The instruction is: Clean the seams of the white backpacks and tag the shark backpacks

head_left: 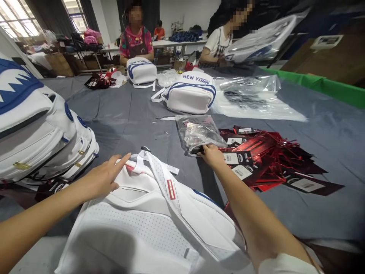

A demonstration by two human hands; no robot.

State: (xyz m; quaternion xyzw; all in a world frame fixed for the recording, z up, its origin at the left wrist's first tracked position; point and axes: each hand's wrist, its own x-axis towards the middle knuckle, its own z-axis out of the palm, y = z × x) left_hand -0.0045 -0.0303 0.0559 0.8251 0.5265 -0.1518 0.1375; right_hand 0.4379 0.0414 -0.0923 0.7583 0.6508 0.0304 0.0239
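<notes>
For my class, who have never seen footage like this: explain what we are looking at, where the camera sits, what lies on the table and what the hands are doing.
There is no machine here. One camera is worn on a person's head and looks down at their two bare arms. The left hand rests flat on a white backpack lying back-side up in front of them. The right hand reaches forward and touches the edge of a clear plastic bag of small parts; whether it grips the bag is hard to tell. Beside it lies a pile of red and black hang tags on the grey table cover. More white backpacks are stacked at the left, another reads NEW YORK, and two other people sit opposite.
</notes>
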